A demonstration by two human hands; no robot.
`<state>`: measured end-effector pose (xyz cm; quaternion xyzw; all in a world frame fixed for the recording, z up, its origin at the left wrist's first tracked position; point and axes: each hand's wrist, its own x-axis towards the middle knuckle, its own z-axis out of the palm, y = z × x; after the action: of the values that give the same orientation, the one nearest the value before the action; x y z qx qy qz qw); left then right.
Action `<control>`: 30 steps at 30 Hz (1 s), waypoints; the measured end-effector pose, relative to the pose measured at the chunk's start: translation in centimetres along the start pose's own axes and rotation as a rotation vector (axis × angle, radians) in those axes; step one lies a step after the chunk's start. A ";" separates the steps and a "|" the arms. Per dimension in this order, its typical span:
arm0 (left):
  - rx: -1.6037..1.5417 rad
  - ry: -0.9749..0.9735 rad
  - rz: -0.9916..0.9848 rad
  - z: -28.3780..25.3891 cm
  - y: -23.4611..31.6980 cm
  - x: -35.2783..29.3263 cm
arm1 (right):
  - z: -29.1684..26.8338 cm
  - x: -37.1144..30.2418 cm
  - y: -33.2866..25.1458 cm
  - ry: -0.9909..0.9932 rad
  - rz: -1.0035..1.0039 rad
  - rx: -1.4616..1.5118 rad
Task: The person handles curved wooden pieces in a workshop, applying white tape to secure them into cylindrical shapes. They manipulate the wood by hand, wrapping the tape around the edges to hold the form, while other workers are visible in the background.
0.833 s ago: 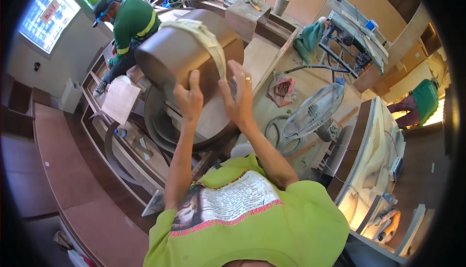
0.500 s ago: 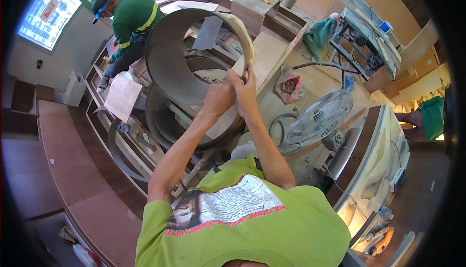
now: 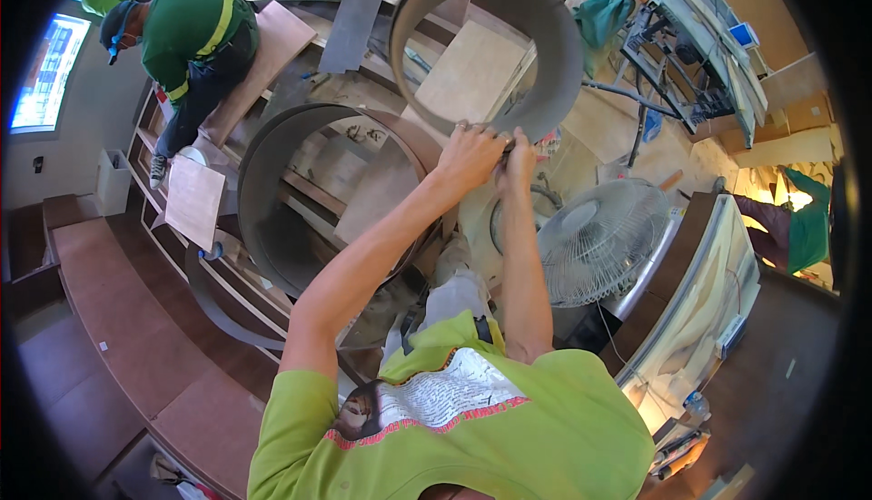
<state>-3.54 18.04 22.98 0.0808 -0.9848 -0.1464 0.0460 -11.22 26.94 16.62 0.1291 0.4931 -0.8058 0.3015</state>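
Note:
Both my arms reach forward to a large grey-brown open ring [image 3: 559,64] of bent thin board, held up in front of me. My left hand [image 3: 474,155] is closed over its near rim, with a ring on a finger. Right beside it, my right hand [image 3: 518,162] is closed on the same rim. Some of the fingers are hidden behind the board's edge. To the left, a second large round hoop [image 3: 259,196] of the same sort rests on a wooden frame, its opening turned up toward me.
A fan [image 3: 604,237] stands to the right of my legs. Beyond it is a metal machine stand [image 3: 677,82]. A co-worker in a green top [image 3: 195,23] bends over boards at the far left. A pale square board [image 3: 193,202] and a grey sheet [image 3: 352,28] lie about.
The held ring has moved to the right and away from the second hoop, which now shows more fully. My hands have gone right with it and stay on the rim.

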 end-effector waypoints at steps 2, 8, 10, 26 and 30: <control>-0.037 0.276 0.060 -0.6 0.2 0.3 | -1.3 5.1 1.1 0.056 -0.049 0.008; -0.288 0.246 -0.304 2.0 -2.6 -7.1 | -4.2 19.9 8.6 0.142 -0.068 -0.101; -0.360 0.164 -0.486 4.4 -3.1 -11.3 | -3.1 21.3 10.1 0.086 0.027 -0.075; -0.630 -0.162 -0.934 13.0 0.2 -27.9 | -6.6 25.3 16.5 0.057 0.419 -0.249; -0.579 -0.108 -0.904 14.8 0.6 -29.0 | -9.3 22.1 15.8 0.019 0.357 -0.596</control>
<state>23.19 27.80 7.15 0.4731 -0.7722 -0.4209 -0.0519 -19.73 21.89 -10.40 0.1269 0.6793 -0.5596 0.4575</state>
